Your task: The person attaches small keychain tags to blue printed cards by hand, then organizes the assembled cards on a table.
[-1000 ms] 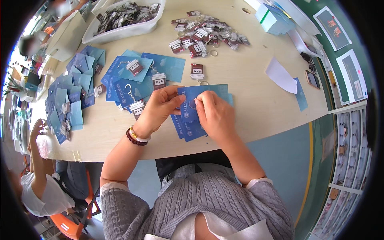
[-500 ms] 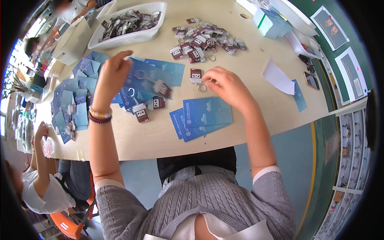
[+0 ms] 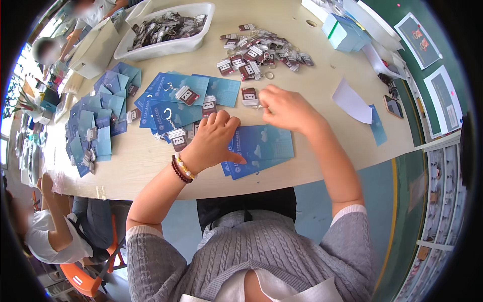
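On the counter (image 3: 322, 166) in front of me, my left hand (image 3: 211, 141) is resting flat, fingers loosely curled and grasping nothing, on the near stack of blue cards (image 3: 266, 148). My right hand (image 3: 284, 108) is pinching at a keychain (image 3: 250, 96) lying just beyond that stack; the grip is closing on its ring, though I cannot tell how firmly. More keychains are lying in a heap (image 3: 256, 53) farther back, and a white tray (image 3: 166, 32) is holding others. Finished cards (image 3: 173, 100) with keychains are fanning out to my left. A white paper (image 3: 352, 100) is lying to my right.
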### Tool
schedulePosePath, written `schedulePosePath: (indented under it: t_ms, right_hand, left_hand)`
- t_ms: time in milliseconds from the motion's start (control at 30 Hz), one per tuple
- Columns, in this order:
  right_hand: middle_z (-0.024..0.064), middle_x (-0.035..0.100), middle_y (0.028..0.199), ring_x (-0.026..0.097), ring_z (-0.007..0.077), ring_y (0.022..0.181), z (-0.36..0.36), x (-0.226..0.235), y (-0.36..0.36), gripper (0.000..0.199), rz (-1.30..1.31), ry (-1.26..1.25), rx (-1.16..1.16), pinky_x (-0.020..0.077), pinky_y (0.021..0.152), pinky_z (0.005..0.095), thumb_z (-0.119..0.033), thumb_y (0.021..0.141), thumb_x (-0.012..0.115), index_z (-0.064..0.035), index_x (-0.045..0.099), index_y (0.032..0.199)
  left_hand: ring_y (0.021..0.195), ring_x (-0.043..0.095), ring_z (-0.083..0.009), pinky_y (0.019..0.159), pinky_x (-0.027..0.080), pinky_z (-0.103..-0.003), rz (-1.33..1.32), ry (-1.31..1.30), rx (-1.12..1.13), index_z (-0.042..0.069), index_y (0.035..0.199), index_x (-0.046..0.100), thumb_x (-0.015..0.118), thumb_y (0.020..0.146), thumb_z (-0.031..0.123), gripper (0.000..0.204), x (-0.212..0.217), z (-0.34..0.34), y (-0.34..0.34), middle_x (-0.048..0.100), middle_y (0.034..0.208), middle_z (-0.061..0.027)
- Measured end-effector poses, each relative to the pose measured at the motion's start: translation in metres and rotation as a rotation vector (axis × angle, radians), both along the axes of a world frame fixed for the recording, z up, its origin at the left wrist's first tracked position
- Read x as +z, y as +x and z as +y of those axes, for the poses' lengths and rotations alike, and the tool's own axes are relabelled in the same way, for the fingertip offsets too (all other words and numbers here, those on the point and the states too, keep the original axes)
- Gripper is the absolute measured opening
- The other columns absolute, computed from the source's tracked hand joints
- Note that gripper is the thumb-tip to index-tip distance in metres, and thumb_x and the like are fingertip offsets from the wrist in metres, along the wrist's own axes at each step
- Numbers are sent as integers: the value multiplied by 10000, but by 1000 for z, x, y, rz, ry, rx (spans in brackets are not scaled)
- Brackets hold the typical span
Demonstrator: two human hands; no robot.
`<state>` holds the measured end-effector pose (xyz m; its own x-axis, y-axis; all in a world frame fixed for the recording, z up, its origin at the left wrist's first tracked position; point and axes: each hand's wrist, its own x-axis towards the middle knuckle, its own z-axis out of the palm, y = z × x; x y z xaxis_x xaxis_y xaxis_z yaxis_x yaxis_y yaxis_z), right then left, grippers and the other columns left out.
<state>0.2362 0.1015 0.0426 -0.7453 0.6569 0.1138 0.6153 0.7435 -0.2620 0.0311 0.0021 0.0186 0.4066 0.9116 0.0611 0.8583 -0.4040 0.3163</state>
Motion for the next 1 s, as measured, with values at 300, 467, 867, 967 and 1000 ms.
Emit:
schedulePosePath:
  t_ms: [300,467,867,967,1000]
  right_hand:
    - [54,603,840,626,146,814,-21,10,53,89,1050,-691,-19,522,689,286,-113,928,505,-27,493,909]
    - [51,599,781,618,136,667,-44,3,47,108,1045,-977,-149,530,602,270,-135,932,525,-28,507,931]
    - [11,530,668,484,63,524,-67,5,23,108,986,-686,-263,413,509,207,-128,939,506,-31,534,976]
    - [-6,514,681,478,58,567,-75,-12,5,114,822,-857,-275,417,538,207,-123,931,515,-39,556,997]
    - [-6,512,684,481,59,586,-76,-19,2,117,803,-878,-285,420,550,210,-122,930,515,-43,553,1006]
  left_hand:
    - [861,538,-208,766,433,-320,-470,-311,30,28,1098,439,814,655,205,607,-1,5,0,525,914,-93]
    - [629,499,-28,564,398,-191,-946,-661,187,10,997,496,697,804,54,281,-10,13,-8,576,711,9]
    - [527,495,-156,517,408,-281,-695,-66,189,-5,857,548,629,849,130,158,-11,7,-9,545,611,-51]
    - [536,502,-213,537,422,-306,-778,-108,238,-4,821,551,607,867,149,170,-13,9,-9,533,603,-81]
    - [536,502,-213,537,422,-306,-777,-110,240,-4,821,551,607,867,149,170,-12,9,-10,533,603,-81]
